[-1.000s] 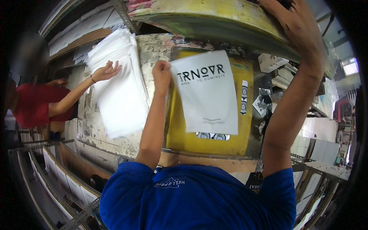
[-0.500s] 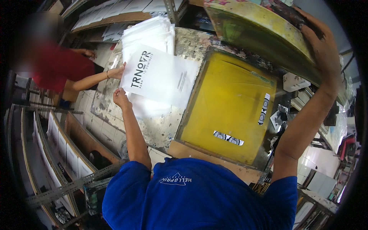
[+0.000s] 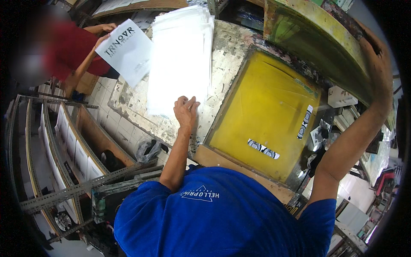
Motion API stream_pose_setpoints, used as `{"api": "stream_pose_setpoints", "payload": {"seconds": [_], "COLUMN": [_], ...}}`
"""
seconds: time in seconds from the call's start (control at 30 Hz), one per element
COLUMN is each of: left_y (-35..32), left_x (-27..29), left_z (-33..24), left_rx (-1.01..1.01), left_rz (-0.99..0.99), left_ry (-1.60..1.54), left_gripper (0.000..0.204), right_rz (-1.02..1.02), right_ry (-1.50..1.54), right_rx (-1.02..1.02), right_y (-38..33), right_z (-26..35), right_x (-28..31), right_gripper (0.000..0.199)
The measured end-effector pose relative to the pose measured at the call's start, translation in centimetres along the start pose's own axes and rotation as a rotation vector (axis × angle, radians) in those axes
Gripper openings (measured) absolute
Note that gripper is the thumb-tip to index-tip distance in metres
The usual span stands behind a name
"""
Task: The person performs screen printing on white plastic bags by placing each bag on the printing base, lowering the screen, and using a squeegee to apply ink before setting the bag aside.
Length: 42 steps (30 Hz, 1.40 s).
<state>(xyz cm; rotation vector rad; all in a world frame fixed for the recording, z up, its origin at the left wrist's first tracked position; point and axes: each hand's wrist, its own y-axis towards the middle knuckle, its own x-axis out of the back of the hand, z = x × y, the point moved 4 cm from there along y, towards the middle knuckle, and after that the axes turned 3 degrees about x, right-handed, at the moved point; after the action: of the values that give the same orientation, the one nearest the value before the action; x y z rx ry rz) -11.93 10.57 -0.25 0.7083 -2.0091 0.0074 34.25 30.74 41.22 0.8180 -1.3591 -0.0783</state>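
My left hand [image 3: 186, 112] rests at the near right corner of a stack of white sheets [image 3: 180, 60], fingers bent and drawn together against the paper; whether a sheet is pinched between them is too small to tell. High at the right, my right hand [image 3: 376, 58] is wrapped over the dark-stained edge of a raised printing screen frame [image 3: 319, 40], which tilts up above the bench. Below that frame lies a yellow printing bed [image 3: 261, 115] with two black-and-white patterned strips [image 3: 263, 148] on it. A co-worker at the left holds a printed white sheet [image 3: 128, 53] in both hands.
The paint-spattered bench [image 3: 224, 51] carries the stack and the bed. Shelving [image 3: 72, 141] with boards and sheets stands at the lower left, beside a crumpled plastic bag [image 3: 147, 150]. A white box [image 3: 341, 96] sits right of the bed, under the frame.
The printed sheet has left my left hand and moved left with the co-worker. My left hand has moved right, onto the stack corner. My right hand stays on the raised frame.
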Motion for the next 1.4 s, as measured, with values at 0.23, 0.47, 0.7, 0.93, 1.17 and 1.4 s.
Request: {"api": "stream_pose_setpoints", "payload": {"seconds": [0.23, 0.47, 0.7, 0.93, 1.17, 1.4], "left_y": [2.4, 3.4, 1.4, -4.5, -6.2, -8.9], "left_x": [-0.8, -2.0, -0.6, -8.3, -16.2, -16.2], "left_z": [-0.5, 2.1, -8.7, -14.6, -25.4, -28.4], "left_rx": [-0.149, 0.133, -0.337, -0.68, -1.065, -1.197], "left_rz": [-0.158, 0.011, 0.419, 0.6, 0.767, 0.943], "left_ry": [0.022, -0.315, -0.144, 0.047, -0.089, -0.055], "left_gripper": [0.023, 0.016, 0.036, 0.062, 0.063, 0.065], "right_rz": [0.029, -0.011, 0.101, 0.06, -0.013, -0.024], "right_ry": [0.468, 0.465, 0.377, 0.313, 0.407, 0.443], "right_rx": [-0.173, -0.158, -0.217, -0.177, -0.057, 0.0], "right_y": [0.0, 0.1, 0.3, 0.9, 1.2, 1.4], "right_z": [-0.4, -1.0, -2.3, 8.7, 5.2, 4.8], "right_x": [-1.1, -1.5, -0.9, 3.7, 2.3, 1.9], "right_gripper": [0.046, 0.047, 0.051, 0.04, 0.038, 0.036]}}
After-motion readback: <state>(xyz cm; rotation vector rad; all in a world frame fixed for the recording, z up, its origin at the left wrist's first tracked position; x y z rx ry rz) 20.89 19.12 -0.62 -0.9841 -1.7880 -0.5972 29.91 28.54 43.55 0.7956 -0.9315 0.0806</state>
